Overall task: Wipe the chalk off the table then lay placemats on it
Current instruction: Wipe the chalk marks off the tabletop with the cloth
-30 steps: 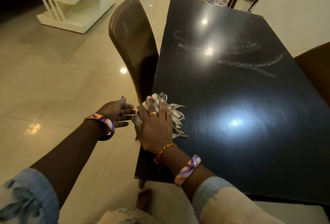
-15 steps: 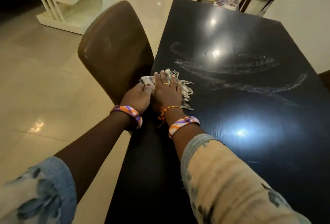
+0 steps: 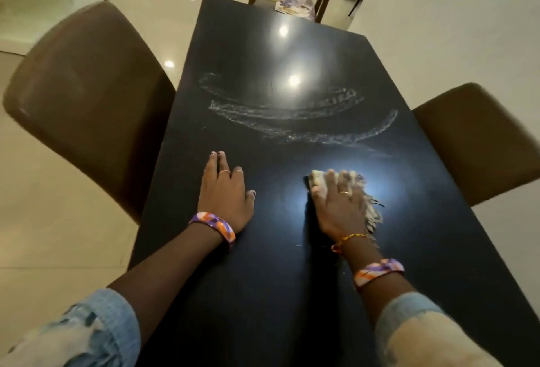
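While the left hand [image 3: 223,191] rests flat, the right hand [image 3: 339,205] presses the cloth [image 3: 369,208] beneath its straight fingers.

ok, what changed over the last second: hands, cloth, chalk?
The right hand slid the cloth from the table's left edge toward the middle, pressing it flat. The left hand, which was beside the cloth at that edge, let go and now rests flat on the table. The chalk marks look unchanged, not yet wiped. No placemats laid.
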